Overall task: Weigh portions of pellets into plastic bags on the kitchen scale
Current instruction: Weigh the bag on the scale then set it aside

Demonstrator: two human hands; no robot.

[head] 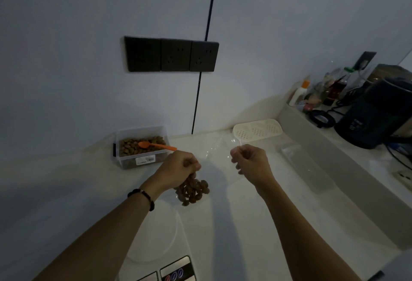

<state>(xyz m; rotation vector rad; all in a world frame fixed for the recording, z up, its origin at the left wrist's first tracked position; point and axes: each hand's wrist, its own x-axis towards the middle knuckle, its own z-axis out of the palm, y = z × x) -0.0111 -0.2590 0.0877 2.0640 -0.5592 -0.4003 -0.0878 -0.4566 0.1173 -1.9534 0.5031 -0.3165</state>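
Left hand (181, 166) fingers grasp the neck of a bag (192, 191) of pellets above the bench (245, 225); right hand (250, 161) fingers pinch clear film (219, 147)

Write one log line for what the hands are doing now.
left hand: grips bag of pellets | right hand: pinches clear bag | spoon: in tub
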